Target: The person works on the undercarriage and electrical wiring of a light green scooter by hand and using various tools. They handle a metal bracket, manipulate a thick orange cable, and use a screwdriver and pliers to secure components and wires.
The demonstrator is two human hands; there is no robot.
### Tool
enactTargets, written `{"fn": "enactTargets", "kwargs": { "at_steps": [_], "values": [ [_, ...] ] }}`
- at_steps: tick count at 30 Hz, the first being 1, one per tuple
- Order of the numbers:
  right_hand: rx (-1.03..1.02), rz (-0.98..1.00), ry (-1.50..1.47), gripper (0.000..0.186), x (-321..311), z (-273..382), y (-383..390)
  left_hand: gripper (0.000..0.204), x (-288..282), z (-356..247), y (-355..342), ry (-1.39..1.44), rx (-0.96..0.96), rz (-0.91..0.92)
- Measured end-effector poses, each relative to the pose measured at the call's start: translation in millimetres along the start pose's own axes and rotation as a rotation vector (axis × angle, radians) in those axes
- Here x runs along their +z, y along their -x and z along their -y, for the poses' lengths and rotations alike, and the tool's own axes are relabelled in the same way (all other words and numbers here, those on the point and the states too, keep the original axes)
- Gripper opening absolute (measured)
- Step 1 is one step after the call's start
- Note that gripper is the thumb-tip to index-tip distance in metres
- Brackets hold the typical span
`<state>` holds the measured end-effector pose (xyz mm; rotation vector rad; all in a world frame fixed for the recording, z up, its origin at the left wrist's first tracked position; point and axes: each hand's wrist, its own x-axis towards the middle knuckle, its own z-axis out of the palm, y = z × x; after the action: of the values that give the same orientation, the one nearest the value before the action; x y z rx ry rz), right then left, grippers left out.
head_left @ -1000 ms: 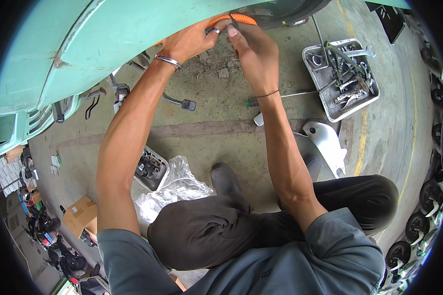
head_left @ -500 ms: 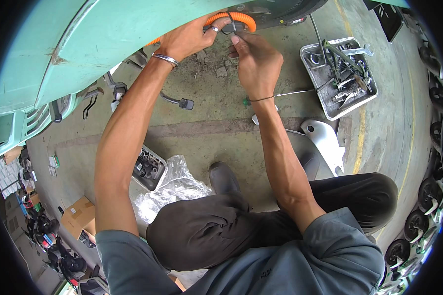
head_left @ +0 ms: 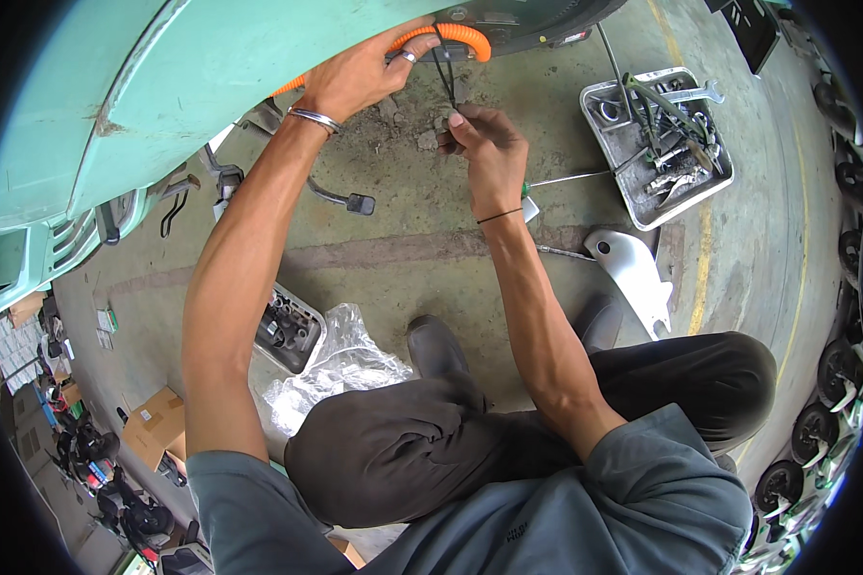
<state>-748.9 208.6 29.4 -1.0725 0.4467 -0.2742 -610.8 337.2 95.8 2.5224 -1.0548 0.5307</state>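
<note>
An orange corrugated tube [head_left: 465, 38] runs along the underside of the mint-green body panel [head_left: 115, 57]. My left hand [head_left: 360, 72] is wrapped on that tube, its thumb beside a thin black strap [head_left: 445, 72], perhaps a cable tie, that loops round the tube. Lower down, my right hand [head_left: 484, 153] pinches the dangling tail of the strap between thumb and fingers. Behind the tube is a dark curved part [head_left: 523, 34], partly hidden by the panel.
A metal tray [head_left: 656, 213] of wrenches and pliers lies at the right, above a silver cover [head_left: 628, 278]. A second tray [head_left: 305, 340], clear plastic wrap [head_left: 340, 369] and a cardboard box [head_left: 153, 422] lie lower left. Wheels [head_left: 834, 369] line the far right.
My right hand has moved down, away from the tube, drawing the black strap out into a longer tail. My left hand stays on the tube, shifted slightly left.
</note>
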Motion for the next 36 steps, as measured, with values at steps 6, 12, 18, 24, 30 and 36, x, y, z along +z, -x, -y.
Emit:
{"fn": "enactTargets", "kwargs": {
  "at_steps": [6, 12, 18, 24, 30, 36],
  "values": [
    [-0.078, 0.192, 0.157, 0.04, -7.6, 16.9, -13.8, 0.026, 0.1, -0.9, 1.3, -0.012, -0.017, 0.023],
    [-0.179, 0.04, 0.549, 0.046, -3.1, 5.9, -23.9, 0.025, -0.8, -0.1, -1.4, -0.004, 0.014, -0.002],
    [0.037, 0.272, 0.352, 0.041, -12.8, 7.6, -19.7, 0.024, -10.8, -11.4, -4.6, 0.035, 0.035, -0.014],
    [0.042, 0.29, 0.193, 0.028, -5.2, 12.4, -2.9, 0.023, -7.0, -5.2, -3.6, 0.007, 0.022, 0.017],
    [-0.062, 0.206, 0.16, 0.025, 2.3, 35.3, 23.9, 0.024, -0.7, 0.1, 0.3, 0.003, -0.019, 0.029],
    [-0.028, 0.146, 0.266, 0.021, -14.9, 8.1, 13.4, 0.031, -13.1, -7.9, -6.5, 0.009, 0.075, -0.013]
  ]
}}
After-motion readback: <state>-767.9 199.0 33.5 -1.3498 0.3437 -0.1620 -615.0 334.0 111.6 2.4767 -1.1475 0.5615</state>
